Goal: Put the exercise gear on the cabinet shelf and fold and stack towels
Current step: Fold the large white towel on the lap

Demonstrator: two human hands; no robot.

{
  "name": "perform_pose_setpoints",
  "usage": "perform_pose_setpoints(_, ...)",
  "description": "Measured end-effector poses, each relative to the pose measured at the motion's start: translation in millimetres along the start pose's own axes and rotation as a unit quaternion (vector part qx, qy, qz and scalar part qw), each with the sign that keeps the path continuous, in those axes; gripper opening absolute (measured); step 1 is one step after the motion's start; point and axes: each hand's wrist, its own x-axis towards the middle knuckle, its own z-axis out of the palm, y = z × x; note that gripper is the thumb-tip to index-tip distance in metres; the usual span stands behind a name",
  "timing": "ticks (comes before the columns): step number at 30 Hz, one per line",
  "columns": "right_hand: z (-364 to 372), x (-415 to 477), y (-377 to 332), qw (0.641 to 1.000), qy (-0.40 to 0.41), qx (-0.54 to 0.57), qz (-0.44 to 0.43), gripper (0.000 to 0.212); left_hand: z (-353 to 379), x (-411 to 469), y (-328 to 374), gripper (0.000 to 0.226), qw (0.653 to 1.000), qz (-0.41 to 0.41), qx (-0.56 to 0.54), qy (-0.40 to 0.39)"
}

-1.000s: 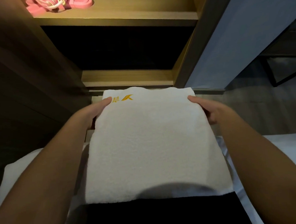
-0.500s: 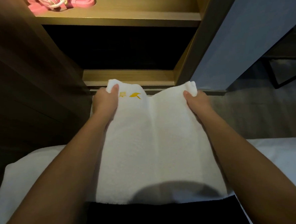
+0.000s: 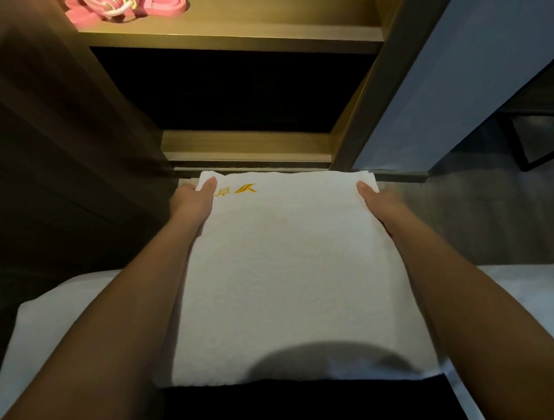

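While your left hand (image 3: 192, 203) and right hand (image 3: 380, 203) pinch the far corners of the white towel (image 3: 289, 274), thumbs on top and fingers hidden beneath, its long axis runs from you straight toward the cabinet shelf (image 3: 245, 145), both hands equally near it.

Towel (image 3: 289, 267) on bed (image 3: 49, 321), before cabinet (image 3: 242, 147); exercise gear (image 3: 123, 6) on shelf (image 3: 258, 29)

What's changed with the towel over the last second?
The left hand and right hand lifted the far corners of the white towel, creasing its middle, then stretched it flat again; both still pinch those corners. The pink exercise gear stayed on the shelf.
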Motion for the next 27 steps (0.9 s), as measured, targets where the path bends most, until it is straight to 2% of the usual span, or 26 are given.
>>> perform_pose_setpoints(4, 0.3, 1.7, 2.6, 1.000, -0.023, 0.004, 0.019, 0.064, 5.0, -3.2, 1.0, 0.049, 0.995, -0.080, -0.035, -0.048)
perform_pose_setpoints(7, 3.0, 0.5, 2.7, 1.000, 0.001, 0.010, 0.006, 0.065, 8.4, -2.9, -2.3, 0.056, 0.998, -0.046, -0.019, -0.034)
perform_pose_setpoints(9, 2.2, 0.1, 3.4, 1.000, 0.018, 0.025, 0.002, 0.063, 10.0, -3.5, -3.5, 0.054, 0.999, -0.025, -0.033, 0.000)
perform_pose_setpoints(11, 0.2, -2.1, 4.4, 0.999, 0.020, 0.037, -0.003, 0.063, 9.1, -4.4, -1.7, 0.052, 0.999, -0.010, -0.038, 0.001)
perform_pose_setpoints(15, -4.2, -10.4, 9.8, 1.000, -0.015, -0.003, 0.011, 0.069, 0.6, -11.8, -4.1, 0.045, 0.995, -0.070, -0.025, -0.059)
perform_pose_setpoints(18, -4.6, -19.7, 24.2, 0.997, -0.060, -0.027, 0.033, 0.073, -5.6, -23.5, -25.5, 0.051, 0.985, -0.127, -0.026, -0.116)
perform_pose_setpoints(20, -4.5, -23.7, 34.4, 0.998, -0.048, -0.027, 0.014, 0.073, -7.1, -28.6, -36.1, 0.050, 0.990, -0.100, -0.002, -0.102)
perform_pose_setpoints(24, -8.7, -22.9, 34.7, 0.999, 0.021, 0.015, -0.041, 0.063, -7.0, -23.8, -33.1, 0.054, 0.998, 0.006, 0.049, -0.029)
perform_pose_setpoints(27, -7.7, -21.6, 30.1, 0.998, 0.030, 0.021, -0.046, 0.061, -3.9, -23.5, -25.6, 0.053, 0.999, 0.012, 0.041, -0.028)
